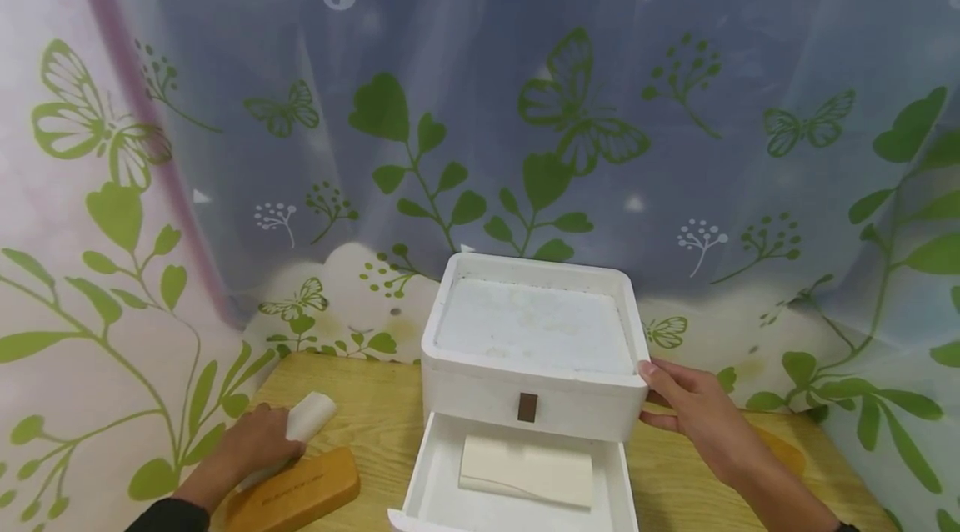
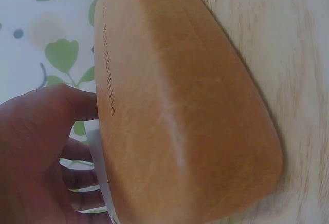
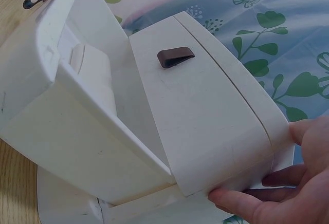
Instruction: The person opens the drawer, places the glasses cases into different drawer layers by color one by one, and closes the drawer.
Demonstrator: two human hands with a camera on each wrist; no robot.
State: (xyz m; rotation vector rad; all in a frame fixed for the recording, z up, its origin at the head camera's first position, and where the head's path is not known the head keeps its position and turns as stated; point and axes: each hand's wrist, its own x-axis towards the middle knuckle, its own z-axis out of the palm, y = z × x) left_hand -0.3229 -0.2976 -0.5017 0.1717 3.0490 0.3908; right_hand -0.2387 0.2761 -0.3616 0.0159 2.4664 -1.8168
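Observation:
A small white drawer unit (image 1: 525, 390) stands on the wooden table with its lower drawer (image 1: 435, 494) pulled out. Inside that drawer lies a cream glasses case (image 1: 525, 469). My right hand (image 1: 701, 415) holds the unit's right front corner, thumb at the top rim and fingers along the side. To the left, my left hand (image 1: 258, 440) grips a white glasses case (image 1: 311, 415), its far end sticking out past the fingers. Right beside that hand is a tan glasses case (image 2: 175, 100) with printed lettering, which hides part of the white one in the left wrist view.
The upper drawer, with a brown pull tab (image 1: 527, 408), is closed. A shallow recessed tray (image 1: 540, 323) forms the unit's top. Behind the table hangs a butterfly-patterned curtain (image 1: 480, 140). Something yellow (image 1: 783, 450) lies partly behind the right forearm.

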